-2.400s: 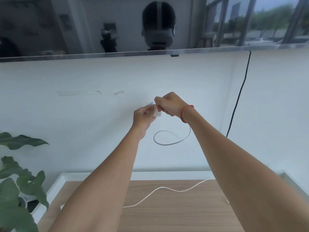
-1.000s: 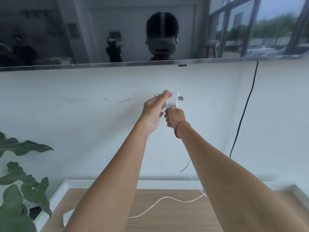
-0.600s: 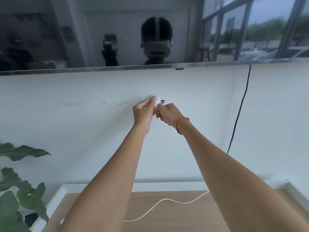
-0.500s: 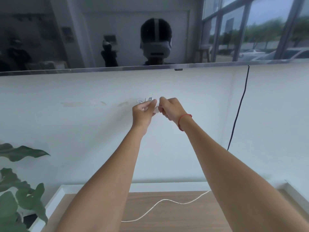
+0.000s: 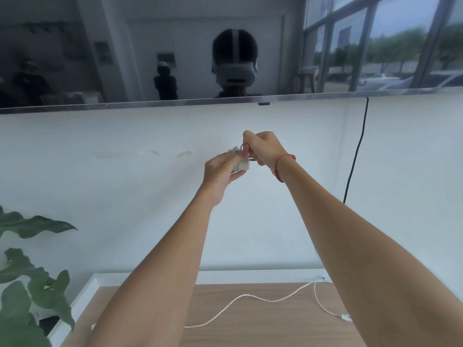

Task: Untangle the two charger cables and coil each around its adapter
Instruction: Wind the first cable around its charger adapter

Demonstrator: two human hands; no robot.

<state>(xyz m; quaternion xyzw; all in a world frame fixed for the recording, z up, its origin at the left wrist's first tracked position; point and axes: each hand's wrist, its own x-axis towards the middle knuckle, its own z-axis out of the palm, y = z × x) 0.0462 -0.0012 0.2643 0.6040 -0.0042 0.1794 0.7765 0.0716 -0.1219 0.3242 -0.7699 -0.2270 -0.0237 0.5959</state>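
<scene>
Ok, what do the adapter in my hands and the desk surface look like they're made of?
The adapter looks like white plastic with a smooth, slightly glossy finish and rounded, moulded edges. The desk surface looks like light wood or wood-look laminate: matte, with fine straight grain lines. The picture can't settle which.

White adapter [image 5: 242, 166] wound with white cable [image 5: 241, 147]; second white cable [image 5: 250, 298] on light wood-grain worktop [image 5: 263, 321]; red wrist cord [image 5: 281, 162]; black wall cable [image 5: 357, 151]; dark green leaves [image 5: 30, 284].
</scene>
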